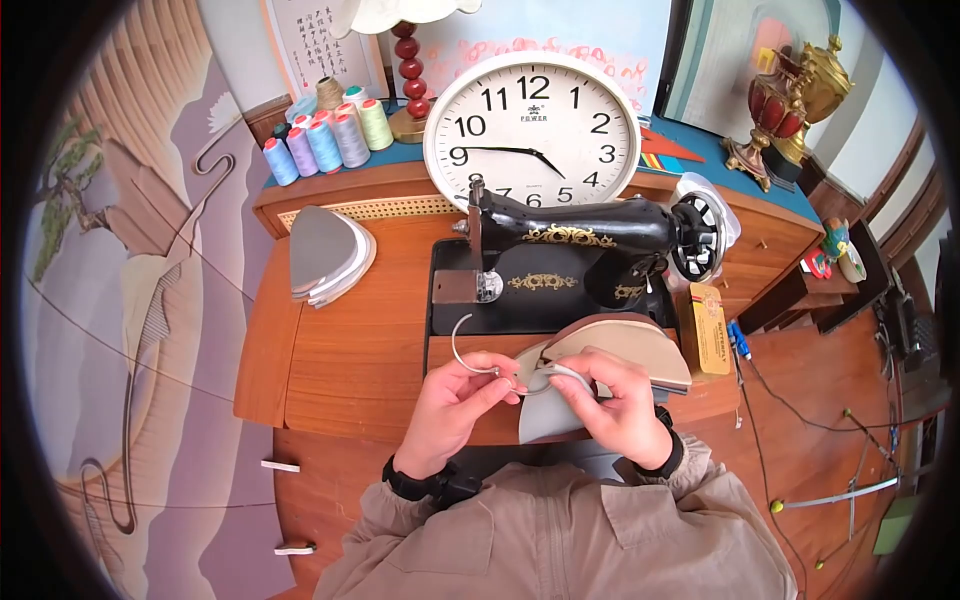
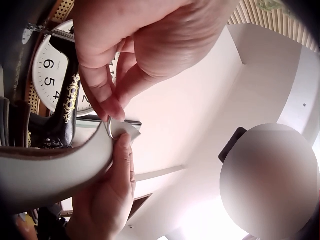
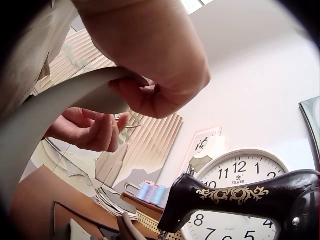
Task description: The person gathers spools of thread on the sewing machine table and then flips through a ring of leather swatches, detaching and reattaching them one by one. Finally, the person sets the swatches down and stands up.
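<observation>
Two hands' (image 1: pixel 448 412) (image 1: pixel 626 412) fingers (image 1: pixel 486 396) pinch one pale strip (image 1: pixel 454 343) and one grey piece (image 1: pixel 548 418).

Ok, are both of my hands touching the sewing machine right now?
No, in front of the sewing machine, the left hand pinches a thin strip and the right hand holds a grey piece.

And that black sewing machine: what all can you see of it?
The sewing machine looks like glossy metal, black with gold scrollwork on its arm and bed. A spoked handwheel sits at its right end, a shiny plate below its left end. It stands upright on the wooden table, before a clock whose dial it partly hides. Curved pieces overlap its front edge in the head view. Neither left hand nor right hand touches it.
</observation>
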A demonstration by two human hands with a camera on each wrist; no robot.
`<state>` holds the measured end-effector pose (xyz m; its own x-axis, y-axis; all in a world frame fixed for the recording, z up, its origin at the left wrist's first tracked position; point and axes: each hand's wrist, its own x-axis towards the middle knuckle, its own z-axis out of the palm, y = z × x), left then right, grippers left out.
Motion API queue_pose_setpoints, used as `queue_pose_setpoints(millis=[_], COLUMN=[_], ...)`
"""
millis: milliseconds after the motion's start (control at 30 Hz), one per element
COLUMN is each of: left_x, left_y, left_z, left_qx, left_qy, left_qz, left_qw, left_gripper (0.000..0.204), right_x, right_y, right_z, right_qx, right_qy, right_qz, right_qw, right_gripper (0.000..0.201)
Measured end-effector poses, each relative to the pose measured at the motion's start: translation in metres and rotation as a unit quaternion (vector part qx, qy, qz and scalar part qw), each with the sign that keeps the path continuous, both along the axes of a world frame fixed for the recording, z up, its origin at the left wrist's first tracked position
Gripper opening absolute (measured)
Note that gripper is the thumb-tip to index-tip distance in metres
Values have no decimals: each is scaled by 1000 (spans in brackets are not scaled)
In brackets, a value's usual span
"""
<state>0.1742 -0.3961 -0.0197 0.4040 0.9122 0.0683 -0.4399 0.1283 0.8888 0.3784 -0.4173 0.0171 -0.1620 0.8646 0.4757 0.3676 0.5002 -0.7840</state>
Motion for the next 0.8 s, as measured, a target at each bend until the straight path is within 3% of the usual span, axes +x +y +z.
queue_pose_setpoints(millis=[167, 500, 700, 800], left_x=[-3, 9, 18, 23], left_y=[3, 1, 0, -1], left_z=[-6, 4, 9, 14], left_qx=[15, -7, 5, 6], left_qy=[54, 0, 6, 7], left_qz=[28, 41, 36, 29], left_qw=[998, 999, 999, 1000], left_gripper=[17, 15, 16, 15], right_x=[-1, 10, 19, 20], right_y=[4, 7, -1, -3], right_z=[0, -6, -2, -4], right_qx=[83, 168, 129, -5], right_qy=[-78, -126, -46, 106], right_qz=[-13, -15, 29, 50], right_qw=[993, 978, 990, 993], right_gripper=[11, 18, 10, 5])
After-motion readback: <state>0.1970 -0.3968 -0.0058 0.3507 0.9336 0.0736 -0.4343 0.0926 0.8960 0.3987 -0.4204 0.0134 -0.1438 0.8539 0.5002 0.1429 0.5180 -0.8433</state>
